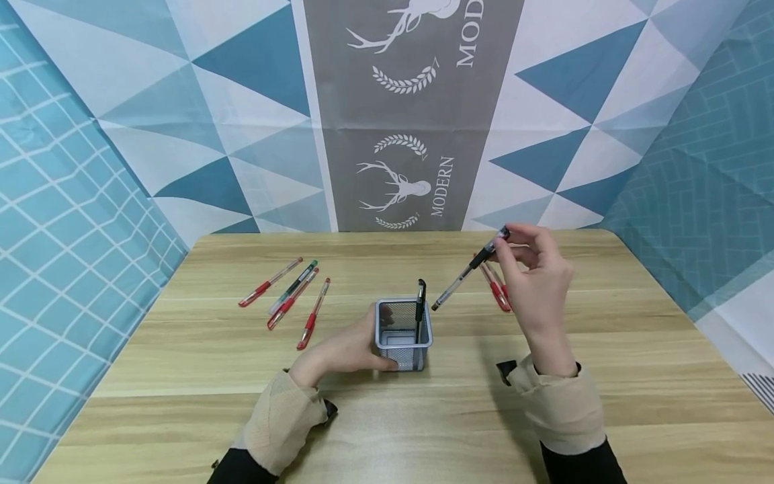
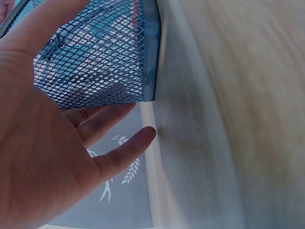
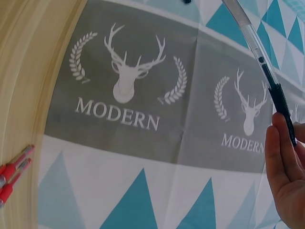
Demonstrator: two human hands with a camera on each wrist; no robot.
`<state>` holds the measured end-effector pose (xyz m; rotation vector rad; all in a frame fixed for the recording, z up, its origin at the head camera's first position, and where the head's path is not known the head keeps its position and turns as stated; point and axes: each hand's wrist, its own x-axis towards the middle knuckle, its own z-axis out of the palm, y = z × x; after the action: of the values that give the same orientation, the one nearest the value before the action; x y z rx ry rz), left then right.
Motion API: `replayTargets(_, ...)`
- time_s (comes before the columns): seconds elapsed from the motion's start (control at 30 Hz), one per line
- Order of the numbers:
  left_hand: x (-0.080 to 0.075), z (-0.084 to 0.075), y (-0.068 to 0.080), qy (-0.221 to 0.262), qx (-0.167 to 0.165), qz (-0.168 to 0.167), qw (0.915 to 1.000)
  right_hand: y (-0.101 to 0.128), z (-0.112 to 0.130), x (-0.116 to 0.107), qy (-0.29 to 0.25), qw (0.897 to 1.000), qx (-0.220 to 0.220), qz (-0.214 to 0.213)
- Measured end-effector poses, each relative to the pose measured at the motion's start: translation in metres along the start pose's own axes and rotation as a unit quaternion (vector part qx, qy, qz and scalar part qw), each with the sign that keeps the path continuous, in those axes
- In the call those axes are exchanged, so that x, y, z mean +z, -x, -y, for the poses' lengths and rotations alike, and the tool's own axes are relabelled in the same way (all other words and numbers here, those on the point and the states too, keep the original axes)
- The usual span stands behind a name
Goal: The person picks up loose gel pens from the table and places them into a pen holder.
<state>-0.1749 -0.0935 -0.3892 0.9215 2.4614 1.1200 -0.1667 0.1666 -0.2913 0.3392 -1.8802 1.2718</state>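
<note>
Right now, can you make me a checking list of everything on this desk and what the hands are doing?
Surface: wooden table, bare grain showing.
Job's things: mesh pen holder with one black pen standing inside; another black pen held tilted above the table.
Clutter: three red pens and a green pen at left; red pens behind the right hand.
Hands: left hand rests against the holder; right hand pinches the black pen.
Cables: nothing seen.
Surroundings: patterned backdrop with deer and "MODERN".
</note>
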Motion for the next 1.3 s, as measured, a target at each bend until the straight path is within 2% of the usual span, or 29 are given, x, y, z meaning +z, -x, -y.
replayTargets(0.17,0.001,0.000,0.000,-0.006,-0.003,-0.003,1.0000,0.006,0.005,0.008,-0.019,0.999,-0.006,0.045)
replayTargets(0.43,0.001,0.000,0.000,-0.007,0.000,-0.002,1.0000,0.013,0.007,0.020,0.009,0.993,-0.045,0.110)
replayTargets(0.7,0.001,0.001,0.000,0.004,0.003,-0.001,1.0000,0.024,0.008,0.036,0.038,0.978,-0.093,0.184)
replayTargets(1.1,0.001,0.002,-0.001,0.016,0.006,-0.002,0.9999,0.031,0.008,0.044,0.075,0.960,-0.059,0.262)
replayTargets(1.3,0.001,0.002,-0.001,0.023,0.013,-0.001,0.9997,0.034,0.007,0.048,0.073,0.952,-0.042,0.294)
